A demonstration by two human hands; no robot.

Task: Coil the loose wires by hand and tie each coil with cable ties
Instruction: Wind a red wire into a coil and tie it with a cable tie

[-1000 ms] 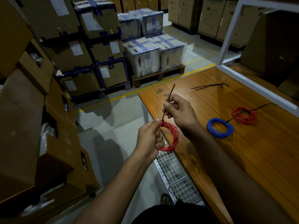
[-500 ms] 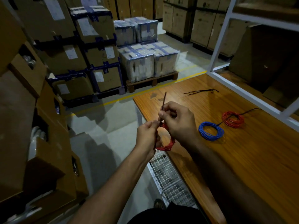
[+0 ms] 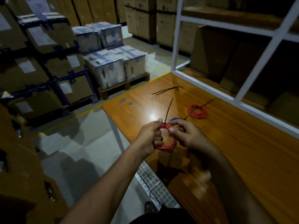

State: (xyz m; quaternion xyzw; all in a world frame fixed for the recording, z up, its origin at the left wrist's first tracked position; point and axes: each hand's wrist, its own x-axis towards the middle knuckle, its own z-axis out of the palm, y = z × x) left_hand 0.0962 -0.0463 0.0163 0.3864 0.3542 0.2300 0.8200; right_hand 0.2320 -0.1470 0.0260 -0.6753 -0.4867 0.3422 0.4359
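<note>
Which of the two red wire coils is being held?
The red coil nearer the person, gripped by the left hand and touched by the right hand. The other red coil lies untouched on the table.

Dim warehouse. Glossy wooden table [image 3: 242,151] on the right with a bright glare spot, white shelf frame [image 3: 175,46] behind it. Grey floor [image 3: 84,139] with a yellow line, stacked cardboard boxes [image 3: 48,62] left, wrapped pallet [image 3: 113,67] farther back.
</note>
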